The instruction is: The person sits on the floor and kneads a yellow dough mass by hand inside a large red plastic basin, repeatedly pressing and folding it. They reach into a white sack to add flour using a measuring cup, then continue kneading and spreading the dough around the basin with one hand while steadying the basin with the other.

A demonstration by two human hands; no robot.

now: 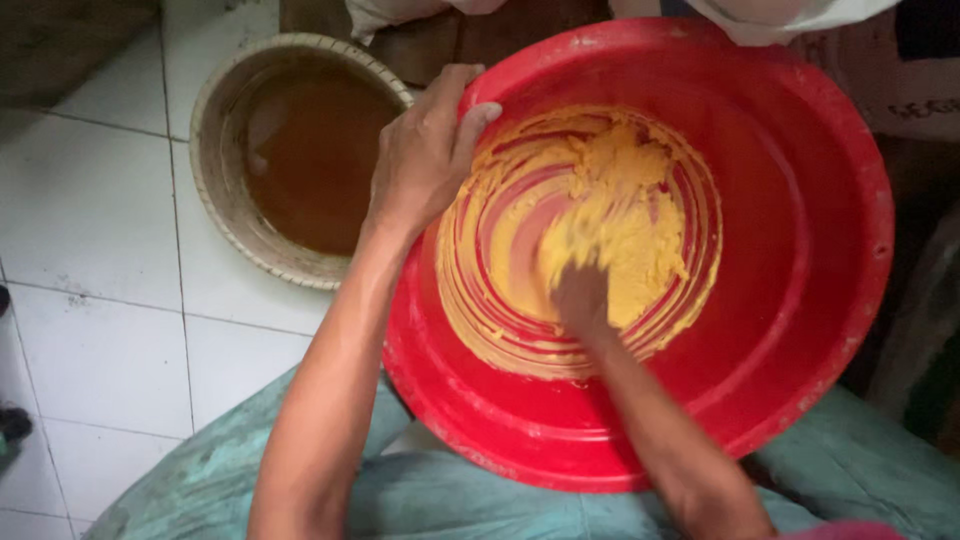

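1. The yellow, crumbly paste (620,215) smears the floor of the round red plastic basin (800,300) in rings.
2. The right hand (580,285), blurred and paste-coated, presses into it; its grip is unclear.
3. The left hand (425,150) clamps the basin's ten-o'clock rim.
4. A woven round basket (215,175) sits beyond at ten o'clock.

Beneath you, a white tiled floor (100,230) with dark grout lines, a round woven basket (225,200) resting directly on it — brown inside, just beside your knees.
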